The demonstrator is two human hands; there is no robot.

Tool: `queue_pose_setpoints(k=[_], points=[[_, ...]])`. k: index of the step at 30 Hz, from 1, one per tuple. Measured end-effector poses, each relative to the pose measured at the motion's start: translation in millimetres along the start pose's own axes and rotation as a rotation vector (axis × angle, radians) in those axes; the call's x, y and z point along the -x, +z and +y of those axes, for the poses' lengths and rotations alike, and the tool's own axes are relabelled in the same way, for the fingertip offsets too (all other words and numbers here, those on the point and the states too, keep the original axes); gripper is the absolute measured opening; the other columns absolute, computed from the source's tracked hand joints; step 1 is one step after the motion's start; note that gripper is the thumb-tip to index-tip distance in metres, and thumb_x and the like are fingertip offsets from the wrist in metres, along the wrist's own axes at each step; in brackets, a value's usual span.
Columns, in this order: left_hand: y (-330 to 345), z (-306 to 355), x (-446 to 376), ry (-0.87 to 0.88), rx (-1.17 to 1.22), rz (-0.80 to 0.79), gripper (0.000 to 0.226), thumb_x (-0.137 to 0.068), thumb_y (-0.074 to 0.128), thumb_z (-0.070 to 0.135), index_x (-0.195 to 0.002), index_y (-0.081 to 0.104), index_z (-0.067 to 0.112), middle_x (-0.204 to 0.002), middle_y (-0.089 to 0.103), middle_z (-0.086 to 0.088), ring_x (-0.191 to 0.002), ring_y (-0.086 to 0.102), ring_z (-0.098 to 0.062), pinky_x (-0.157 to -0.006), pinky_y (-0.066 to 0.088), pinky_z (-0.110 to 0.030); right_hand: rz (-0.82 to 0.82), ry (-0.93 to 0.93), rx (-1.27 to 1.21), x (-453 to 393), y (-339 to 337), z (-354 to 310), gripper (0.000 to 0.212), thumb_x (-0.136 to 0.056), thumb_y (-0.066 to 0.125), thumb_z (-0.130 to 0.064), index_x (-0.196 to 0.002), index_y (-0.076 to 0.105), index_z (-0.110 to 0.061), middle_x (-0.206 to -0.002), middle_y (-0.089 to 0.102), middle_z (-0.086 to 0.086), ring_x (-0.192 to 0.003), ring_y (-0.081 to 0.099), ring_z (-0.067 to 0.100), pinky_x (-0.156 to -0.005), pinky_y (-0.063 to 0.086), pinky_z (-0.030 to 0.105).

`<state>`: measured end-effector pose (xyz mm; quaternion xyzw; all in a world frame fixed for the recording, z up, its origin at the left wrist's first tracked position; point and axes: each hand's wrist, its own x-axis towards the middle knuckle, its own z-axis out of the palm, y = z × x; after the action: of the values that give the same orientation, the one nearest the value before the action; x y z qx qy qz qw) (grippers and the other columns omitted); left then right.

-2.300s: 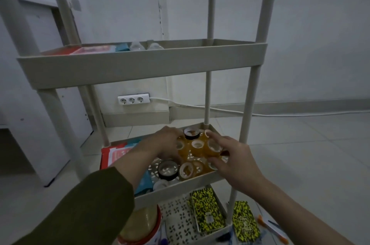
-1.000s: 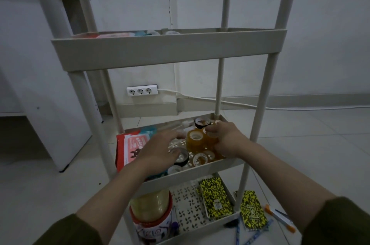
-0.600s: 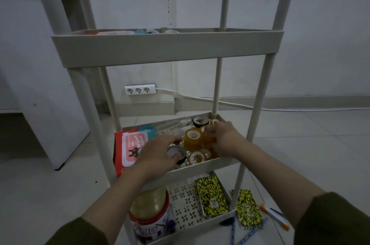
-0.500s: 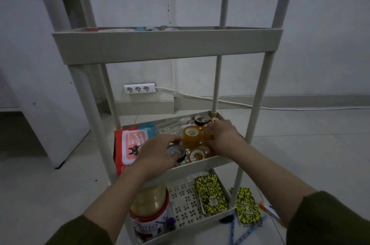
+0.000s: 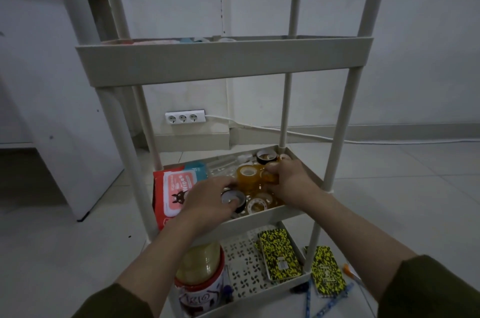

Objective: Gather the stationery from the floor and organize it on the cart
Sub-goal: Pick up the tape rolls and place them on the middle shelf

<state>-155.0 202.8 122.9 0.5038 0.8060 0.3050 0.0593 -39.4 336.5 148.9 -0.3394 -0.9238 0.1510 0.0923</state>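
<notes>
Tape rolls are being tidied on the cart's middle shelf, a black roll pinched by the left hand and an amber roll gripped by the right hand, so the floor notebook probably gets fetched next.

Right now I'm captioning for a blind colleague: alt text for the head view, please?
Both hands reach into the cart's middle tray: the left hand grips a black tape roll, the right hand holds amber tape rolls.
</notes>
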Motion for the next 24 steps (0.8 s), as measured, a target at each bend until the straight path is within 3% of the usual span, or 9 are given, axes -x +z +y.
queue_pose_setpoints(k=[5,8,11,15,20,24], points=[[0,-1,0,-0.008,0.0,-0.012,0.038,-0.084,0.063,0.031,-0.121,0.056,0.032,-0.124,0.06,0.008,-0.114,0.053,-0.014,-0.095,0.045,-0.032,-0.029,0.064,0.14,-3,-9,0,0.03,-0.086,0.059,-0.017,-0.116,0.061,-0.014,-0.124,0.049,0.01,-0.109,0.054,0.024,-0.087,0.045,0.026],[0,-1,-1,-0.01,0.003,-0.017,0.038,-0.084,0.063,0.031,-0.121,0.056,0.031,-0.124,0.06,0.007,-0.113,0.053,-0.014,-0.094,0.046,-0.033,-0.054,0.119,0.173,-3,-16,4,0.033,-0.084,0.06,-0.01,-0.117,0.059,-0.01,-0.12,0.054,0.011,-0.1,0.057,0.022,-0.08,0.048,0.022],[0,-1,-1,-0.006,0.003,-0.02,0.037,-0.084,0.062,0.032,-0.121,0.056,0.031,-0.124,0.06,0.007,-0.113,0.053,-0.014,-0.094,0.046,-0.033,-0.03,0.137,0.117,-2,-22,9,0.038,-0.085,0.061,-0.011,-0.123,0.057,-0.014,-0.124,0.052,0.01,-0.11,0.054,0.023,-0.091,0.049,0.025],[0,-3,-1,0.0,0.019,-0.022,0.038,-0.084,0.063,0.033,-0.121,0.055,0.032,-0.124,0.06,0.008,-0.11,0.053,-0.011,-0.091,0.046,-0.029,0.038,0.163,-0.095,1,-29,12,0.047,-0.082,0.067,-0.011,-0.127,0.055,-0.013,-0.13,0.054,0.01,-0.115,0.055,0.024,-0.093,0.044,0.023],[-1,-2,0,0.046,0.033,0.013,0.036,-0.085,0.062,0.028,-0.121,0.056,0.03,-0.125,0.058,0.008,-0.11,0.049,-0.009,-0.092,0.043,-0.028,0.068,0.11,-0.192,8,-30,14,0.051,-0.08,0.07,-0.011,-0.128,0.055,-0.015,-0.135,0.052,0.009,-0.123,0.05,0.023,-0.098,0.04,0.023],[-4,10,-2,0.227,-0.077,0.05,0.027,-0.088,0.058,0.029,-0.115,0.06,0.028,-0.118,0.06,0.006,-0.109,0.05,-0.01,-0.097,0.043,-0.037,0.08,0.067,-0.179,12,-30,19,0.049,-0.082,0.065,-0.008,-0.129,0.054,-0.017,-0.135,0.05,0.009,-0.122,0.05,0.024,-0.097,0.04,0.023]])
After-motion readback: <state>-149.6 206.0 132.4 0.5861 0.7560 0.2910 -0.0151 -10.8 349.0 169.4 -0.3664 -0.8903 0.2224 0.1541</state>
